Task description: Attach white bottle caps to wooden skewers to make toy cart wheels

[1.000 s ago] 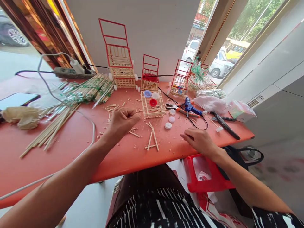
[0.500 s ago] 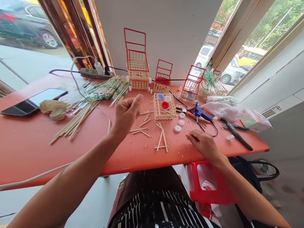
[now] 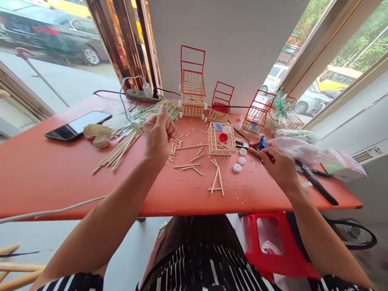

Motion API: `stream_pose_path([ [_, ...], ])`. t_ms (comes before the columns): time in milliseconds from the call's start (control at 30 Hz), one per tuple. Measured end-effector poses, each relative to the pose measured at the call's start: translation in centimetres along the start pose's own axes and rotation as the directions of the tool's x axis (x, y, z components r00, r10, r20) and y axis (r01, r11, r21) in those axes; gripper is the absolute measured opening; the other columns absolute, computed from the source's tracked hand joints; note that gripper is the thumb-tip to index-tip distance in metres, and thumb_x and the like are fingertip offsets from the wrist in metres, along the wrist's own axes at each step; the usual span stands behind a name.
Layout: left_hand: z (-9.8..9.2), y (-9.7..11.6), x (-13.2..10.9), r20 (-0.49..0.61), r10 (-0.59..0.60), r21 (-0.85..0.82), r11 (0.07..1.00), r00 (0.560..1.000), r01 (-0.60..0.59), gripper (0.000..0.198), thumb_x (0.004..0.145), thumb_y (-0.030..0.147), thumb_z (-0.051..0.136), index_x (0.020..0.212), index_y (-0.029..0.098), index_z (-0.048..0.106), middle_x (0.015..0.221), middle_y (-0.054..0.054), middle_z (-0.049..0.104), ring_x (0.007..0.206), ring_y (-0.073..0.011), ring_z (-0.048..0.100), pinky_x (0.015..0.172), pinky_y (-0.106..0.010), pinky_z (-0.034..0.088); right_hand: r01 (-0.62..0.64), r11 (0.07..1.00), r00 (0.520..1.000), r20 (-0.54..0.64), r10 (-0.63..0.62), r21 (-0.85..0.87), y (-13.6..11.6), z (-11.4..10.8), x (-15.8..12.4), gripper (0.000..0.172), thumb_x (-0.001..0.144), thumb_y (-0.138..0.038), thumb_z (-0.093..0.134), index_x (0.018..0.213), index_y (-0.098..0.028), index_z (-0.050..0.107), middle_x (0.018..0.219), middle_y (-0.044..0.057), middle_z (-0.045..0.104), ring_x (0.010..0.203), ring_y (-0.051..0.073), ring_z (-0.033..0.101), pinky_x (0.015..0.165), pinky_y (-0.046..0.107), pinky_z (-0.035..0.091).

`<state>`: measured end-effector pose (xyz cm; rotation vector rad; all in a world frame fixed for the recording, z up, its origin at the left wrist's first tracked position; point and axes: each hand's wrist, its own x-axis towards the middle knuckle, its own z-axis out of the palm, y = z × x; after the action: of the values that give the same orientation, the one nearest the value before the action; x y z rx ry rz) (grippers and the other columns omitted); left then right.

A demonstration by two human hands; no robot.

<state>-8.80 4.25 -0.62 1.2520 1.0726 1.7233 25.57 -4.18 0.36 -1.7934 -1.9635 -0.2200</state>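
Observation:
My left hand [image 3: 159, 133] hovers over the table's left half with its fingers curled and thumb up; whatever is inside the fist is hidden. My right hand [image 3: 280, 165], fingers bent together, is at the orange-handled pliers [image 3: 250, 148] and covers part of them. Just behind it shows the blue glue gun [image 3: 263, 142], mostly hidden. Whether the fingers grip a handle cannot be made out. Between the hands stands a small stick crate [image 3: 222, 150] with blue, white and red caps on top. Several white caps [image 3: 237, 167] lie beside it. Nearer me lies an A-shaped stick frame [image 3: 216, 180].
Bundled sticks [image 3: 124, 147], a phone [image 3: 79, 125] and a crumpled tan glove-like item [image 3: 98, 135] are at left. Small stick carts [image 3: 193, 87] with red frames line the wall. A plastic bag [image 3: 298, 149] and black-handled cutters [image 3: 317, 184] lie at right. A red stool [image 3: 251, 238] stands below.
The view has turned left. My right hand has moved forward to the pliers and glue gun, covering part of them. My left hand has shifted a little left, still curled.

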Motion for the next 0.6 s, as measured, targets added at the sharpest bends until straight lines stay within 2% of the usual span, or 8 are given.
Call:
stream_pose_path([
  [67, -0.2, -0.9, 0.6, 0.037, 0.038, 0.097, 0.994, 0.999, -0.041, 0.055, 0.093, 0.068, 0.044, 0.062, 0.024, 0.033, 0.055, 0.003, 0.039, 0.052, -0.0130, 0.040, 0.052, -0.028, 0.037, -0.007, 1.000, 1.000, -0.011, 0.007, -0.016, 0.0, -0.1, 0.5, 0.034, 0.099, -0.044, 0.051, 0.092, -0.020, 0.074, 0.088, 0.009, 0.075, 0.069, 0.020, 0.059, 0.069, 0.032, 0.041],
  [133, -0.5, -2.0, 1.0, 0.160, 0.065, 0.351, 0.929, 0.985, -0.119, 0.042, 0.094, 0.056, 0.048, 0.067, 0.023, 0.046, 0.061, 0.000, 0.051, 0.057, -0.0144, 0.048, 0.057, -0.028, 0.040, -0.009, 1.000, 1.000, -0.009, 0.008, -0.021, -0.1, 0.0, 0.8, 0.035, 0.099, -0.044, 0.050, 0.093, -0.020, 0.074, 0.089, 0.010, 0.075, 0.069, 0.021, 0.059, 0.070, 0.032, 0.041],
  [167, -0.6, -2.7, 1.1, 0.256, 0.070, 0.518, 0.832, 0.964, -0.198, 0.035, 0.091, 0.049, 0.054, 0.069, 0.023, 0.052, 0.065, -0.001, 0.056, 0.062, -0.0157, 0.051, 0.062, -0.029, 0.042, -0.009, 1.000, 1.000, -0.004, 0.008, -0.019, -0.1, 0.1, 0.9, 0.034, 0.099, -0.044, 0.050, 0.094, -0.021, 0.074, 0.090, 0.010, 0.075, 0.070, 0.021, 0.059, 0.070, 0.032, 0.041],
  [233, -0.7, -4.0, 1.0, 0.334, 0.045, 0.604, 0.757, 0.942, -0.250, 0.016, 0.078, 0.032, 0.069, 0.070, 0.021, 0.061, 0.076, -0.004, 0.065, 0.076, -0.0202, 0.058, 0.074, -0.031, 0.045, -0.011, 1.000, 1.000, 0.009, 0.011, -0.008, -0.1, 0.5, 0.9, 0.034, 0.099, -0.044, 0.051, 0.095, -0.021, 0.075, 0.093, 0.010, 0.076, 0.072, 0.021, 0.061, 0.070, 0.032, 0.041],
  [300, -0.8, -5.1, 0.7, 0.455, -0.047, 0.758, 0.544, 0.889, -0.359, 0.005, 0.080, 0.024, 0.065, 0.077, 0.020, 0.066, 0.088, -0.008, 0.069, 0.090, -0.0256, 0.062, 0.084, -0.035, 0.046, -0.008, 1.000, 1.000, 0.020, 0.008, 0.004, -0.2, 0.9, 0.9, 0.033, 0.099, -0.043, 0.051, 0.095, -0.020, 0.075, 0.094, 0.010, 0.076, 0.076, 0.022, 0.063, 0.072, 0.033, 0.042],
  [333, -0.8, -5.6, 0.5, 0.497, -0.104, 0.786, 0.474, 0.862, -0.397, 0.004, 0.081, 0.024, 0.065, 0.079, 0.020, 0.066, 0.091, -0.010, 0.069, 0.094, -0.0274, 0.062, 0.088, -0.036, 0.047, -0.004, 1.000, 1.000, 0.024, 0.004, 0.011, -0.2, 1.1, 0.9, 0.032, 0.099, -0.042, 0.052, 0.096, -0.020, 0.075, 0.095, 0.010, 0.076, 0.077, 0.022, 0.063, 0.073, 0.033, 0.043],
  [433, -0.9, -6.3, 0.2, 0.525, -0.162, 0.803, 0.421, 0.836, -0.423, 0.003, 0.079, 0.019, 0.064, 0.076, 0.019, 0.065, 0.093, -0.012, 0.070, 0.099, -0.0298, 0.063, 0.091, -0.038, 0.047, 0.005, 0.999, 0.999, 0.035, -0.007, 0.042, -0.3, 1.6, 0.9, 0.030, 0.098, -0.039, 0.053, 0.097, -0.020, 0.075, 0.094, 0.009, 0.076, 0.076, 0.022, 0.063, 0.075, 0.033, 0.044],
  [600, -1.4, -5.4, 0.6, 0.480, -0.147, 0.825, 0.412, 0.865, -0.388, 0.006, 0.082, 0.017, 0.060, 0.077, 0.019, 0.062, 0.084, -0.012, 0.069, 0.092, -0.0311, 0.063, 0.081, -0.038, 0.046, 0.002, 0.998, 1.000, 0.023, -0.003, 0.062, -0.7, 1.5, 1.4, 0.026, 0.097, -0.035, 0.054, 0.093, -0.020, 0.075, 0.091, 0.009, 0.076, 0.078, 0.022, 0.064, 0.076, 0.033, 0.045],
])
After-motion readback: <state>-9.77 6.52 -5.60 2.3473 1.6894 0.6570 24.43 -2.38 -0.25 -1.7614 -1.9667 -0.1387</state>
